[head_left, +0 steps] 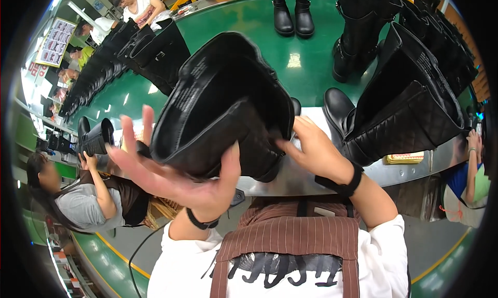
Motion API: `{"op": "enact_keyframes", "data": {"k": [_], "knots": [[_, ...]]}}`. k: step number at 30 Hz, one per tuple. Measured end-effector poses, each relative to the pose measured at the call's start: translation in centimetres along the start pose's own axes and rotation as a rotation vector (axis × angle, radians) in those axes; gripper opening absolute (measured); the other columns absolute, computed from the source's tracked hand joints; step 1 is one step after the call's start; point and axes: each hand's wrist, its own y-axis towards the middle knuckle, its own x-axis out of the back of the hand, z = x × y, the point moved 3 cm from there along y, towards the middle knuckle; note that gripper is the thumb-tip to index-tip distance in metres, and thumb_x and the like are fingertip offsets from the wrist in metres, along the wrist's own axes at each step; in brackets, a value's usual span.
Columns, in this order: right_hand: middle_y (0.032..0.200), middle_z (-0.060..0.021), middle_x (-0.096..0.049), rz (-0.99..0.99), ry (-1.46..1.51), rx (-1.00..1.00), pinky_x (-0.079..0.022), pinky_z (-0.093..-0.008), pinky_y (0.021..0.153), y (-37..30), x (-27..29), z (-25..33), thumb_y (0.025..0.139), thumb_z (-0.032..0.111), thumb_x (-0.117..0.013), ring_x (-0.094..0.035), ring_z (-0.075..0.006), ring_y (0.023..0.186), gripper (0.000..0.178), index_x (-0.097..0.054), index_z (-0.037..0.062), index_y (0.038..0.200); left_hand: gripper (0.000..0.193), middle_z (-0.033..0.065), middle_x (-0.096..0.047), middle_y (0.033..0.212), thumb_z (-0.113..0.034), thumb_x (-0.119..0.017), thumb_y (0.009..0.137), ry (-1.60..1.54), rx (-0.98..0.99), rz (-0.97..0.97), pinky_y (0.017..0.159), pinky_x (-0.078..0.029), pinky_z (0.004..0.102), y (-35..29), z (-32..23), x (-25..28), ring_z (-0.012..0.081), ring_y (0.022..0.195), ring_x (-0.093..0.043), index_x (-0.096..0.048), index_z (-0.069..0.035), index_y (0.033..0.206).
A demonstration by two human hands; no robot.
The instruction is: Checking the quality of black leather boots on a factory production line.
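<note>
Two bare hands hold a tall black leather boot [223, 106] up over the near edge of the shiny metal bench [410, 171] in the head view, its open top turned toward the camera so the dark lining shows. The left hand [176, 173] lies under the shaft with the palm up, fingers spread wide and the thumb pressed against the boot's lower side; it supports rather than clamps. The right hand [311, 147] is half open, its fingers touching the shaft's right side. Just right of it, a second tall black boot with a quilted leather panel [399, 106] stands on the bench, tilted. Behind, on the green conveyor belt [249, 23], more black boots stand in rows. A seated person [88, 194] at the left holds another black boot.
</note>
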Motion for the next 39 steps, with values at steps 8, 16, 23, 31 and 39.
{"op": "enact_keyframes", "data": {"k": [8,16,23,31,39], "knots": [[0.084,-0.0149,-0.067,0.376,0.451,-0.605,-0.053,-0.0323,0.063,-5.0,-3.5,-5.0,0.087,0.02,-0.067,-0.067,-0.0195,0.074,0.028,-0.061,-0.005,0.099,0.044,0.0106,-0.068,0.106,-0.007,-0.077,0.071,-0.351,0.715,0.644,0.086,-0.048,0.0302,-14.7,2.9,-3.0,0.02,0.096,-0.065,-0.062,0.002,0.112],[0.065,-0.0024,-0.056,0.677,0.763,-0.778,-0.042,-0.0227,0.049,-5.0,-5.4,-6.2,0.099,0.029,-0.051,-0.051,-0.0074,0.052,0.034,-0.057,0.0018,0.078,0.039,0.0078,-0.066,0.109,-0.006,-0.074,0.077,-0.488,1.095,0.763,0.087,-0.048,0.0299,-17.5,3.6,-3.6,0.0157,0.098,-0.062,-0.062,-0.001,0.114],[0.063,-0.0001,-0.052,0.376,1.098,-0.493,-0.036,-0.0202,0.047,-1.4,1.2,1.5,0.1,0.025,-0.045,-0.043,-0.0052,0.047,0.037,-0.053,0.0043,0.071,0.037,0.0039,-0.064,0.101,-0.007,-0.076,0.077,-0.279,0.919,0.773,0.082,-0.049,0.0277,-17.4,3.2,-3.9,0.0132,0.093,-0.061,-0.06,-0.001,0.11],[0.067,-0.0038,-0.056,0.396,1.082,-0.269,-0.037,-0.0217,0.047,2.0,6.5,8.5,0.1,0.023,-0.047,-0.05,-0.0089,0.05,0.033,-0.052,0.0029,0.075,0.05,0.009,-0.06,0.12,-0.013,-0.078,0.078,-0.532,1.202,0.772,0.097,-0.044,0.0332,-18.4,3.2,-4.2,0.0183,0.11,-0.056,-0.056,-0.001,0.122],[0.117,-0.0139,-0.054,-0.794,-0.78,0.175,-0.035,-0.0449,0.09,-6.0,18.2,12.4,0.074,0.044,-0.067,-0.049,-0.0309,0.109,0.045,-0.065,0.0064,0.099,0.044,0.0169,-0.069,0.083,-0.038,-0.075,0.077,0.091,0.526,1.152,0.071,-0.051,0.0376,-11.5,1.8,-2.1,0.0326,0.075,-0.066,-0.069,-0.001,0.099]]}}
